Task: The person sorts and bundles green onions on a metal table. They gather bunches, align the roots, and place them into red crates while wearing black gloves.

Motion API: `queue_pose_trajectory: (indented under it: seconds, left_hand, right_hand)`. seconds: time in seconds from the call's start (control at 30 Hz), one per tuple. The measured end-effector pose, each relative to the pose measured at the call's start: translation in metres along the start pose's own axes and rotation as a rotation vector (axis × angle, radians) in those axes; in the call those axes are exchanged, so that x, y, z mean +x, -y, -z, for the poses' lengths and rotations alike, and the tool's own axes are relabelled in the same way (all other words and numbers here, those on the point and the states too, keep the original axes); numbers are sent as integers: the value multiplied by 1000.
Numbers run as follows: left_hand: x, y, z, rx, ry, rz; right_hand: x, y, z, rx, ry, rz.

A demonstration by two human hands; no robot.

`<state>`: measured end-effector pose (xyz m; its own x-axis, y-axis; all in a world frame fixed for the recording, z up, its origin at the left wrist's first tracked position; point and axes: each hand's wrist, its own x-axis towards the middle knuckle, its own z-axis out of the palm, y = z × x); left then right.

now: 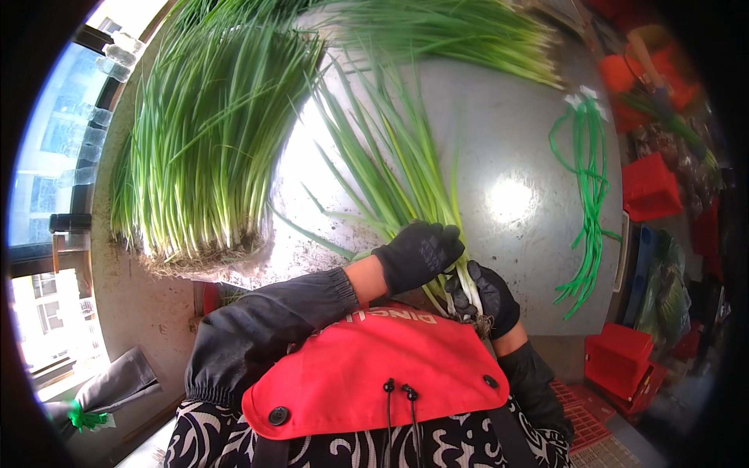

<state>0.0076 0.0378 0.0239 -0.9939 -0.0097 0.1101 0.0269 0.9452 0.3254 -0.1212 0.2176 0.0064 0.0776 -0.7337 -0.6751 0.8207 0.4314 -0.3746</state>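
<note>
My left hand, in a black glove, is closed around a bunch of green onions just above their white stems. Lower down, my right hand, gloved too, grips the white stems near the roots, close to my red apron. The leaves of this bunch fan out over the grey metal table. A large pile of green onions with dirty roots lies at the left. Another heap of trimmed-looking green onions lies at the far side, its white ends pointing right.
Green ties lie along the table's right side. Beyond that edge are red plastic crates, a clear bag of greens and another person holding green onions. A window is at the left.
</note>
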Motion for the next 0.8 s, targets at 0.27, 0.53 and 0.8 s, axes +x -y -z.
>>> queue_pose_trajectory:
  seconds: [0.27,0.53,0.8]
  left_hand:
    - [-2,-7,-5,-100,-265,121]
    - [-5,-13,3,-80,-7,101]
    - [-9,-19,-9,-196,39,220]
  right_hand:
    - [-1,3,-6,4,-51,2]
    - [0,-1,-1,-50,8,59]
    - [13,-17,8,-457,19,394]
